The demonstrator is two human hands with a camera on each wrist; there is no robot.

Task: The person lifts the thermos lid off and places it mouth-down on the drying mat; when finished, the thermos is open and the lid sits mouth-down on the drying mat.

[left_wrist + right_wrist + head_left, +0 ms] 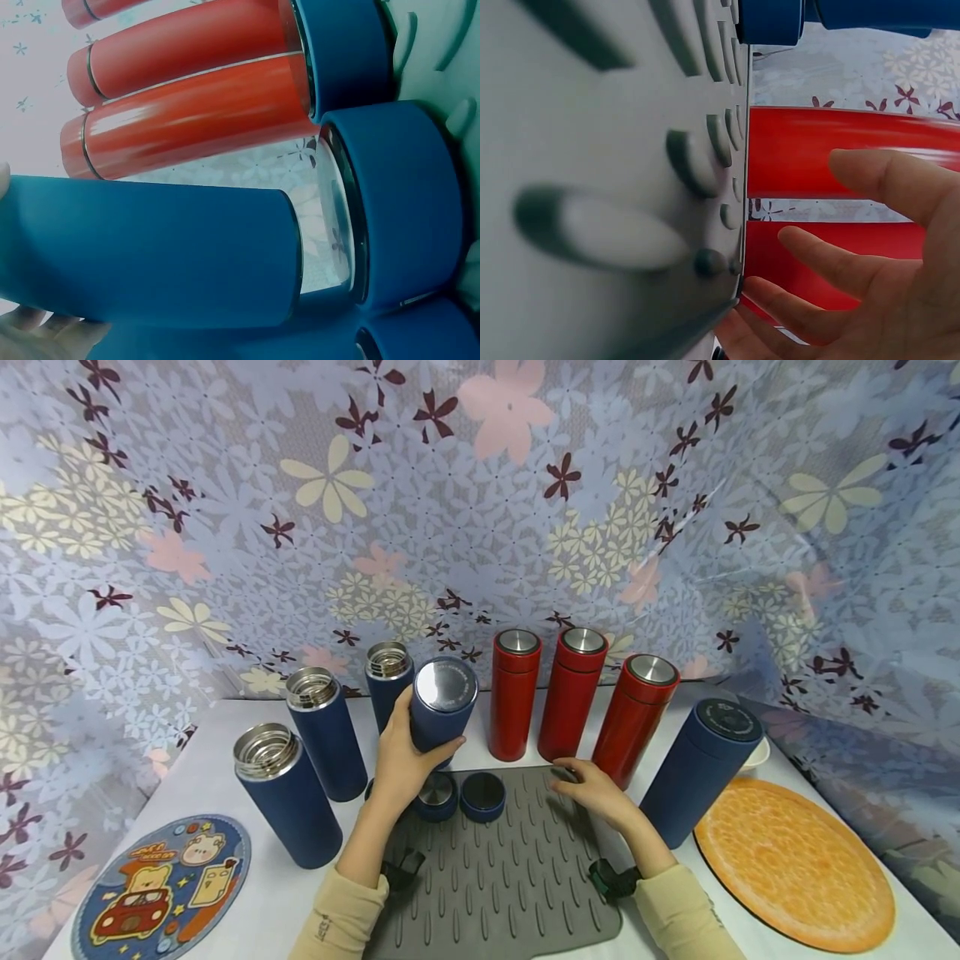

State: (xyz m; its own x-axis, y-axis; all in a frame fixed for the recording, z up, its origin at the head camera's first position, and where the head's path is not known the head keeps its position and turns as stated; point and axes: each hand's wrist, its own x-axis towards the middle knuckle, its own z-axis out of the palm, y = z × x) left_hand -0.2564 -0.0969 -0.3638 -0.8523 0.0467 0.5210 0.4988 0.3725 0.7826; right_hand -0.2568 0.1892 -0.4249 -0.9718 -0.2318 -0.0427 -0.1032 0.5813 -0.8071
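Observation:
My left hand (401, 758) grips a blue vacuum flask (444, 714), fingers and thumb around its side, its round steel end facing up. In the left wrist view the flask (150, 251) is held beside blue lids. Two blue lids, one steel-topped (437, 797) and one dark-topped (483, 798), sit on the grey ribbed mat (510, 877); another is mostly hidden by my left wrist. My right hand (592, 793) holds nothing, its fingers apart over the mat's back right edge, near the red flasks. The right wrist view shows those fingers (825, 262) before two red flasks.
Three lidless blue flasks (292, 806) stand at the left. Three red flasks (513, 702) stand behind the mat, and a blue flask (697, 768) at the right. A cartoon round mat (168, 881) lies left, an orange round mat (798, 864) right, near a partly hidden white dish (757, 754).

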